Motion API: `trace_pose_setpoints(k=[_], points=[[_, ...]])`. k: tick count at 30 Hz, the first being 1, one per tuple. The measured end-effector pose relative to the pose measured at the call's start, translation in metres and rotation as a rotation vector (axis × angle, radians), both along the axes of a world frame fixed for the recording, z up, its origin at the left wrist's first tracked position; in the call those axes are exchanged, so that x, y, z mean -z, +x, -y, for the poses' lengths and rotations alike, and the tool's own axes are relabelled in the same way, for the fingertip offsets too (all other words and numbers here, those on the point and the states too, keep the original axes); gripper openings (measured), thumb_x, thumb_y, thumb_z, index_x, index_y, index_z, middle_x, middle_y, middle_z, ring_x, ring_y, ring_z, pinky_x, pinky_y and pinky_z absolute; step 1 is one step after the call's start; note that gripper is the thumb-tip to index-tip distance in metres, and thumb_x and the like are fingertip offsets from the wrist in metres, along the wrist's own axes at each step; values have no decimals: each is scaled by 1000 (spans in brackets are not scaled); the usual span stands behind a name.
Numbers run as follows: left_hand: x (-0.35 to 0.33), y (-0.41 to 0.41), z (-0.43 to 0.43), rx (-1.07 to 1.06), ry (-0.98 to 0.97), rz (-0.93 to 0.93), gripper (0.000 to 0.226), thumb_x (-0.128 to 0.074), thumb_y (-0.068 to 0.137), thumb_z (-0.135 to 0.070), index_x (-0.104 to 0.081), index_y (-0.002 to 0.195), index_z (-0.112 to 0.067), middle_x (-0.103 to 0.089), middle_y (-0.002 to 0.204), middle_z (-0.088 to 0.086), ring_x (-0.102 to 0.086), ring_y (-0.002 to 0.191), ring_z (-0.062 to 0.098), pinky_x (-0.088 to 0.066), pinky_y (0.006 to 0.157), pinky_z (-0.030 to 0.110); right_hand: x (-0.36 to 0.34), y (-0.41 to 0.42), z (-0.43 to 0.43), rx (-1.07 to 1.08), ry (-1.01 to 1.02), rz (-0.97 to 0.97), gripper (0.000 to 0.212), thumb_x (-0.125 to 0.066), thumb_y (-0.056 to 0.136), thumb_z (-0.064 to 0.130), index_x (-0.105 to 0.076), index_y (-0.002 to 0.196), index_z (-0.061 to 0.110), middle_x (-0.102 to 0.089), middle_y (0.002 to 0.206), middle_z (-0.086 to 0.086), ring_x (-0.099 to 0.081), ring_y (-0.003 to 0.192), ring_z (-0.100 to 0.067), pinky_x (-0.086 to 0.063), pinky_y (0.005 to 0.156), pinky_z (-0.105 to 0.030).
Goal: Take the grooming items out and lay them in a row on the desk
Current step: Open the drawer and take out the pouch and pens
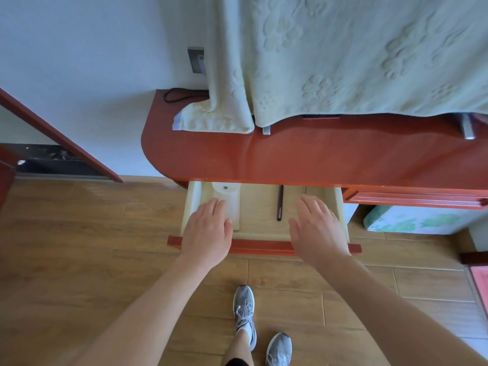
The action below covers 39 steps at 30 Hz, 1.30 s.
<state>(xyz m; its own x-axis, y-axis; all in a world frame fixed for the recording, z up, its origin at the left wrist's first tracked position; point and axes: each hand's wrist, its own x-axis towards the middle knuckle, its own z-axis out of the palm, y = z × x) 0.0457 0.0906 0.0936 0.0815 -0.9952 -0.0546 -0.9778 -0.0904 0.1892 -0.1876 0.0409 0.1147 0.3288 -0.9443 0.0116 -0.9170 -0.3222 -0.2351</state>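
The pale drawer (340, 207) under the red-brown desk (303, 157) stands pulled out. At its left lies a whitish translucent item (229, 192) with a small round metal stud; my left hand (207, 231) hovers flat over its near end, fingers straight. A dark slim pen-like stick (280, 203) lies lengthwise in the middle of the drawer. My right hand (318, 229) is spread flat over the drawer's right part, fingers straight, holding nothing. What lies under either hand is hidden.
A pale green embossed cloth (356, 56) hangs over the back of the desk, with a black cable (177, 97) at the far left. A closed red drawer (412, 198) is to the right. My feet (245, 313) stand on wooden flooring.
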Motion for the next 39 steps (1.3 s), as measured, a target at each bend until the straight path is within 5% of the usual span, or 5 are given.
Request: trace_pose_setpoints(k=[16, 25, 32, 35, 39], points=[[81, 21, 75, -210, 398, -207, 55, -42, 100, -36, -23, 147, -18, -35, 143, 12, -44, 128, 29, -45, 97, 39, 49, 33, 97, 65, 49, -59, 45, -55, 88, 16, -49, 130, 1, -48, 139, -15, -40, 131, -32, -38, 104, -42], [96, 17, 82, -355, 304, -320, 64, -65, 84, -19, -31, 136, -35, -57, 107, 7, -61, 89, 23, -54, 74, 35, 55, 30, 102, 53, 23, -41, 44, -61, 87, 16, -53, 127, 1, -50, 137, -14, -42, 129, -32, -44, 98, -43], [79, 12, 91, -538, 348, -524, 46, -48, 80, -3, -39, 113, -35, -60, 65, 2, -59, 49, 21, -39, 43, 28, 57, 28, 102, 36, 21, -45, 45, -63, 86, 16, -53, 128, 1, -51, 137, -14, -44, 129, -33, -45, 97, -44], [68, 8, 95, -656, 336, -659, 41, -46, 79, -1, -44, 108, -30, -61, 73, 5, -61, 60, 23, -40, 46, 29, 58, 27, 103, 32, 31, -36, 45, -63, 87, 16, -53, 128, 2, -51, 137, -14, -43, 130, -33, -45, 96, -44], [49, 8, 92, -817, 338, -960, 46, -54, 80, 3, -51, 116, -25, -58, 100, 2, -62, 89, 22, -51, 71, 35, 58, 27, 104, 26, 36, -22, 45, -63, 88, 16, -53, 129, 2, -50, 138, -14, -42, 130, -33, -46, 96, -45]])
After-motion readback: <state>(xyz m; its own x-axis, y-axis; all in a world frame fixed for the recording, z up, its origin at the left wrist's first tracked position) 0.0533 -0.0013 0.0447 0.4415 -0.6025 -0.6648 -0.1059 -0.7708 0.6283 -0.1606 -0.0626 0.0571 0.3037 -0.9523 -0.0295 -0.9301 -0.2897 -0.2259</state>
